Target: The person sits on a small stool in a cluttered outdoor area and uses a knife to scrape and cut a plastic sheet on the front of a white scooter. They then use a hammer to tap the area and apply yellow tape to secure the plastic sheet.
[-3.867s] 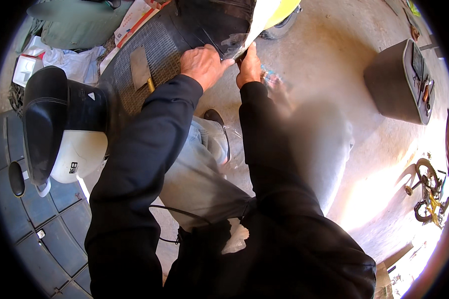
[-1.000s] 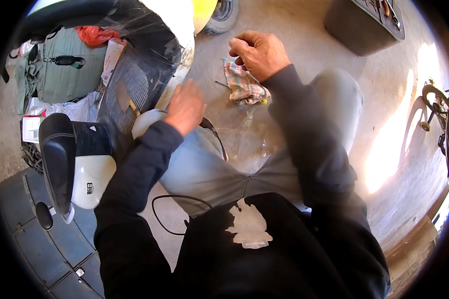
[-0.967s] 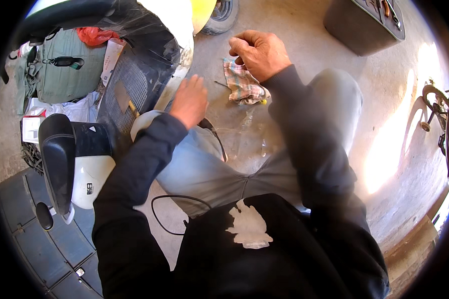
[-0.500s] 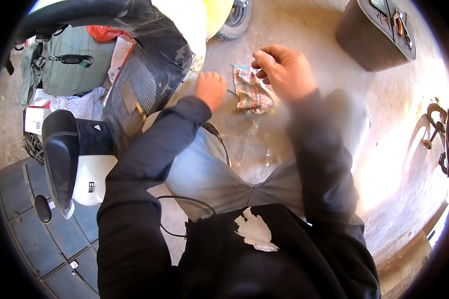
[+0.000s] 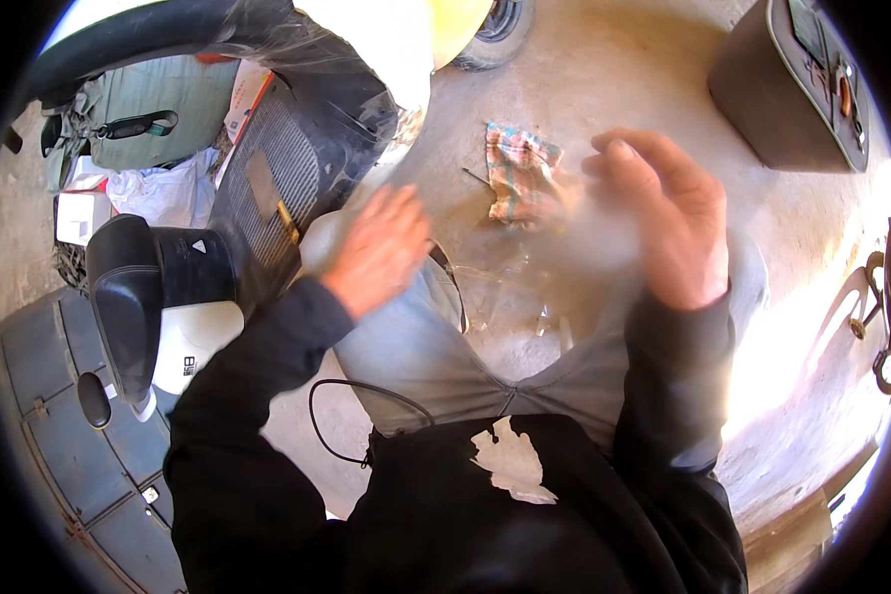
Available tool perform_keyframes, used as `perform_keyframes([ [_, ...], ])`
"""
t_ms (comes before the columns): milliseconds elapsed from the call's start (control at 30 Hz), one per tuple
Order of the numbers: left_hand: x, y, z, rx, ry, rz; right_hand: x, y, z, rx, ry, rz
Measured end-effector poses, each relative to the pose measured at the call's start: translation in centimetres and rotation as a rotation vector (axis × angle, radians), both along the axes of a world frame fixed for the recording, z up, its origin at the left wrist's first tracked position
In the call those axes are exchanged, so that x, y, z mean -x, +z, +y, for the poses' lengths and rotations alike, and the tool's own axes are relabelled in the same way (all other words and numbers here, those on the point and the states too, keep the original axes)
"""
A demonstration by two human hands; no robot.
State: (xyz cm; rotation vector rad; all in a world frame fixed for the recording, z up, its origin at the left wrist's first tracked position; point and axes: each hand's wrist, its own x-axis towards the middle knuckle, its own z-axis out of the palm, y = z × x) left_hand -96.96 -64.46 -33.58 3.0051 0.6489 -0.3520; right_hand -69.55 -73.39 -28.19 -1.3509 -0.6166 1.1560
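My left hand [image 5: 376,252], blurred, hangs above my left knee beside the scooter's worn footboard [image 5: 267,168], fingers stretched and apart with nothing in them. My right hand [image 5: 668,213] is raised over my right knee, fingers curled toward the thumb; whatever it holds, if anything, I cannot make out. A checked cloth [image 5: 515,163] lies on the concrete floor [image 5: 624,69] between and beyond my hands. The cream scooter panel [image 5: 376,45], its lower edge ragged, stands above my left hand. A flat plate [image 5: 262,183] and a yellow-handled tool [image 5: 289,220] rest on the footboard.
A scooter seat [image 5: 129,307] is at left, near blue panels [image 5: 59,416]. A green bundle [image 5: 148,99] and a white sack [image 5: 158,193] lie behind. A grey box [image 5: 762,89] with tools on top stands upper right; a small bike [image 5: 876,317] is at the right edge.
Both hands have left the panel edge they gripped about four seconds ago. Since a half second ago my right hand has moved right and down, and my left lower, its fingers spreading.
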Motion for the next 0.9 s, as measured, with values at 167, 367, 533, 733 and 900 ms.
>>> perform_keyframes([
  [167, -7.9, -7.6, 4.9, -0.323, -0.234, 0.238, 0.6, -0.1, 0.7, 0.003, 0.088, -0.108],
  [367, -11.5, -8.6, 11.2, -0.442, -0.114, 0.788, 0.8, -0.7, 0.1, 0.036, 0.112, -0.128],
  [533, -9.7, -8.5, 11.7, -0.509, -0.217, 0.888, 0.7, -1.4, 0.5, 0.047, 0.147, -0.184],
  [733, -9.1, -7.8, 11.4, -0.584, -0.263, 0.894, 0.0, -2.5, 1.2, 0.089, 0.140, -0.232],
  [900, -9.3, -7.8, 11.1, -0.590, -0.270, 0.848, 0.2, -3.0, 1.5, 0.124, 0.155, -0.243],
])
